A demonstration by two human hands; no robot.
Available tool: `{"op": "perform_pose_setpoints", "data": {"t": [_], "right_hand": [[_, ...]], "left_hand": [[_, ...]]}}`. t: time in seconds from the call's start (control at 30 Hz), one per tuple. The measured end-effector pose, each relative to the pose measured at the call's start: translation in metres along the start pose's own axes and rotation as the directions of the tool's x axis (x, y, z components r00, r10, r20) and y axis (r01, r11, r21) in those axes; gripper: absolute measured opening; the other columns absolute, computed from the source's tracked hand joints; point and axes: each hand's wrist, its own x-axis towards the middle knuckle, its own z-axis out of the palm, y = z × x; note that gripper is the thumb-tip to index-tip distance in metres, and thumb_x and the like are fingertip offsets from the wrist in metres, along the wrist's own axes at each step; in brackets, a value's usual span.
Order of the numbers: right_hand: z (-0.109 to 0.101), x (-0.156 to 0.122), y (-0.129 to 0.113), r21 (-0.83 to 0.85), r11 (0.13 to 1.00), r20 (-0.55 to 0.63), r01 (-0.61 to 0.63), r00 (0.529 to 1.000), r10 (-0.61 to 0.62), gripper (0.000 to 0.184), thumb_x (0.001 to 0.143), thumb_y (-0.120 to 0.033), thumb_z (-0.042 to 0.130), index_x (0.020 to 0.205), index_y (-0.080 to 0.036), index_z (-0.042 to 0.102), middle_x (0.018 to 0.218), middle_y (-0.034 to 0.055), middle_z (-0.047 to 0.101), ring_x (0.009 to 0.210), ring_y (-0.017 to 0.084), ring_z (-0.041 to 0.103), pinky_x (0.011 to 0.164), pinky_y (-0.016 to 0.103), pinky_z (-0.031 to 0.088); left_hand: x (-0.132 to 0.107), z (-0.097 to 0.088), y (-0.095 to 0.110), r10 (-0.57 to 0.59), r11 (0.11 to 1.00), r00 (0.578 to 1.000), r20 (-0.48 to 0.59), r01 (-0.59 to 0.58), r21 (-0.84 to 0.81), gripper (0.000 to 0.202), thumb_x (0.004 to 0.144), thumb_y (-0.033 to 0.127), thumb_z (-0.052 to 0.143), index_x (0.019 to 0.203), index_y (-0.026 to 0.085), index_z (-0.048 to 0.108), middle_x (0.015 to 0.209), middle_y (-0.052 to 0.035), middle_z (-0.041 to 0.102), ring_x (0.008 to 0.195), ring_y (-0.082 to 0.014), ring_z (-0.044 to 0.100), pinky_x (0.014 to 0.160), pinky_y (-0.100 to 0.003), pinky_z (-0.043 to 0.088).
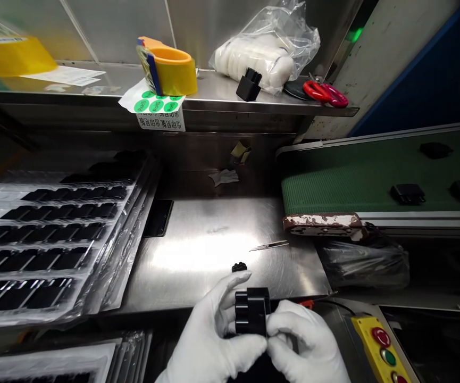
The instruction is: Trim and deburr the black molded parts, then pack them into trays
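black part (252,311) — lower edge hidden by hands (214,346) (gloved) | tape roll (10,53) cut off

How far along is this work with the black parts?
Looks done: the clear trays on the left already hold rows of black pieces. In hand: the left hand and right hand grip one black part between them. Seemingly left: more parts sit on the green belt, and a small black bit and tweezers lie on the table.
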Motion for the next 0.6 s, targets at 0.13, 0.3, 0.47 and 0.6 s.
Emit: {"op": "perform_pose_setpoints", "data": {"t": [0.13,0.3,0.47,0.6], "right_hand": [[0.003,0.004,0.001,-0.027,0.999,0.031,-0.027,0.999,0.028,0.018,0.071,-0.004,0.057,0.073,-0.02,0.065,0.057,-0.0046,0.045,0.051,0.011,0.046,0.051,0.024,0.037],[0.011,0.01,-0.021,0.266,0.904,-0.137,-0.335,0.915,0.38,0.013,0.065,-0.013,0.062,0.068,-0.023,0.07,0.061,-0.0029,0.048,0.053,0.012,0.045,0.05,0.026,0.034],[0.005,0.024,-0.044,0.531,0.614,0.127,-0.585,0.771,0.624,0.006,0.061,-0.019,0.071,0.065,-0.017,0.068,0.053,-0.0067,0.034,0.048,0.007,0.028,0.048,0.025,0.02],[0.002,0.026,-0.037,0.686,0.452,0.26,-0.569,0.773,0.578,0.028,0.062,-0.037,0.083,0.07,-0.016,0.067,0.049,-0.0086,0.033,0.046,0.006,0.027,0.048,0.024,0.02]], "left_hand": [[0.004,-0.008,0.006,0.018,0.999,0.994,0.106,-0.023,0.047,0.038,0.058,-0.005,0.067,0.089,0.017,0.065,0.069,0.0045,0.06,0.065,-0.0107,0.054,0.06,-0.021,0.042],[0.006,-0.015,0.005,0.098,0.994,0.99,0.106,-0.101,0.03,0.025,0.06,-0.001,0.073,0.077,0.016,0.067,0.064,0.0048,0.055,0.059,-0.0086,0.048,0.056,-0.02,0.038],[0.005,-0.02,0.0,0.129,0.991,0.989,0.07,-0.132,0.039,0.026,0.059,0.004,0.08,0.079,0.017,0.07,0.073,0.0008,0.062,0.068,-0.0134,0.056,0.065,-0.024,0.045],[0.004,-0.02,-0.001,0.172,0.983,0.983,0.069,-0.176,0.061,0.022,0.061,0.004,0.08,0.077,0.018,0.073,0.078,-0.0007,0.066,0.073,-0.0159,0.06,0.068,-0.025,0.048]]}}
